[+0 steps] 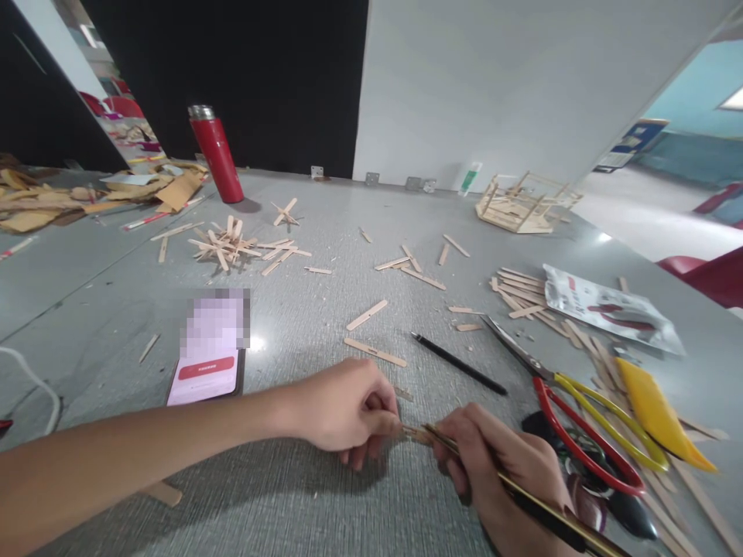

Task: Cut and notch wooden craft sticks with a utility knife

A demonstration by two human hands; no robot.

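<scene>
Tabletop (279, 503) fills much of my remote view, with red-and-yellow-handled scissors (542, 377) near the right hand (502, 464). I see that hand's fingers closed around a slim gold-and-black tool (528, 499), while the left hand (354, 410) pinches a small wooden stick piece (413, 433) between thumb and forefinger. The wood sits between both hands, by the tool's tip; I cannot tell whether they touch. Too hard a push could, I judge, split thin wood or skid the tip into the left fingertips.
</scene>
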